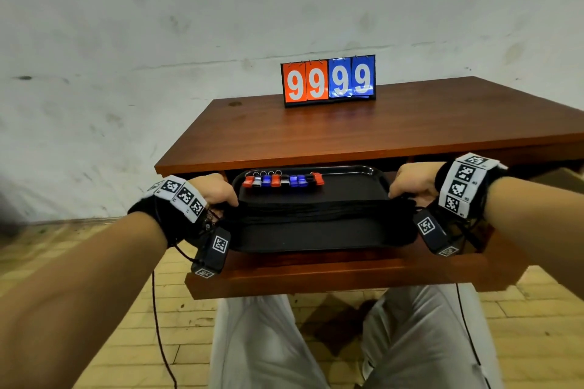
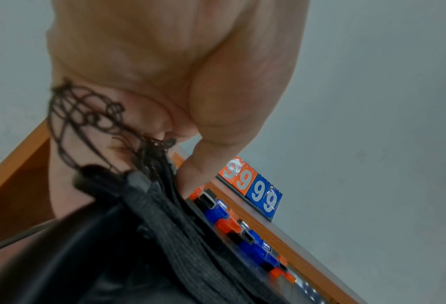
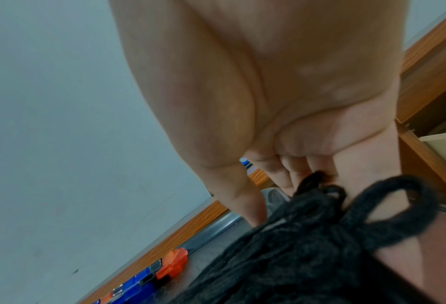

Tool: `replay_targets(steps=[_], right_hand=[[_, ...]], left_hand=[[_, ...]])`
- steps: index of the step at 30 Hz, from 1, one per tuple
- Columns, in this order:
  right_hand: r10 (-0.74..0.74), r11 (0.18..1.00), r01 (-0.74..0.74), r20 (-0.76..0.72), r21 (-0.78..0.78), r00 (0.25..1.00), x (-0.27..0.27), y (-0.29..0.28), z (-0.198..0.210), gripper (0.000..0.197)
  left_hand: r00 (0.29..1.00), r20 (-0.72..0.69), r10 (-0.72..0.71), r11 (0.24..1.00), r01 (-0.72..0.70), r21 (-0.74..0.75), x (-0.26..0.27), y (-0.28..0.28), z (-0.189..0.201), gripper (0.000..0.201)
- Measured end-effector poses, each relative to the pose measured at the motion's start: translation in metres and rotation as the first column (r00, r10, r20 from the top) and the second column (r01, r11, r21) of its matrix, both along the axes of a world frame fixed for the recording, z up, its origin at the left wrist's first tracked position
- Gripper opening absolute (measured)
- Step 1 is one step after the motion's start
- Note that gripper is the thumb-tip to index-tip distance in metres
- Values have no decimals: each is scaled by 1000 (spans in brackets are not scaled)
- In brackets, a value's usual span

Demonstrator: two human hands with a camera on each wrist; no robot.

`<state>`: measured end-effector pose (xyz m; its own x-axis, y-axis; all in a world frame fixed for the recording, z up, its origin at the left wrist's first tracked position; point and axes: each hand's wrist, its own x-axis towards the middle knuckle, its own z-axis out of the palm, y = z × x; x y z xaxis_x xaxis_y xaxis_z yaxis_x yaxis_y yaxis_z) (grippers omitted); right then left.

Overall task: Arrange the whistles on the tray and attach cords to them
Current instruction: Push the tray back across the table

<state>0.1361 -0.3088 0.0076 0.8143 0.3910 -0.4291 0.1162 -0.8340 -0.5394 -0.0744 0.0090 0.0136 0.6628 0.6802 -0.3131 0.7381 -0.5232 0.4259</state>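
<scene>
The tray is gripped at 9 o'clock by the left hand and at 3 o'clock by the right hand, fingers curled over rim and cords. The whistles are lined left-to-right at 12 o'clock, equally near both hands.

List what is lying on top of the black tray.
On the black tray: a row of orange, blue and black whistles along the far edge, and a bundle of black cords across the middle. The cords cover the tray floor beneath them, so anything under them is hidden.
</scene>
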Motion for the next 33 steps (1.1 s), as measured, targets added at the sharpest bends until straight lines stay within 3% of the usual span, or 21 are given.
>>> replay_targets(steps=[4, 10, 16, 21, 26, 30, 33], right_hand=[[26, 998, -26, 16, -51, 1000, -5, 1, -7, 6], [46, 993, -43, 25, -107, 999, -7, 4, -18, 8], [47, 991, -43, 29, -123, 998, -1, 6, -25, 13], [47, 989, -41, 42, -141, 998, 4, 8, -32, 8], [66, 983, -61, 25, -175, 997, 10, 9, -40, 12], [81, 977, -70, 46, -199, 996, 12, 11, -42, 13], [79, 977, -69, 43, -202, 996, 10, 12, -43, 13]], left_hand=[[1000, 6, 9, 998, -9, -57, -3, -4, -16, 21], [1000, 8, 29, 997, -28, -73, -2, -4, -35, 40], [999, 6, 41, 993, -40, -115, 5, -4, -46, 42], [999, -6, 35, 992, -36, -121, 14, -4, -53, 31], [1000, -9, 19, 986, -20, -167, 20, 6, -68, 52], [1000, -15, 11, 987, -14, -162, 21, 3, -67, 42], [1000, -30, 6, 987, -11, -160, 22, 5, -67, 49]])
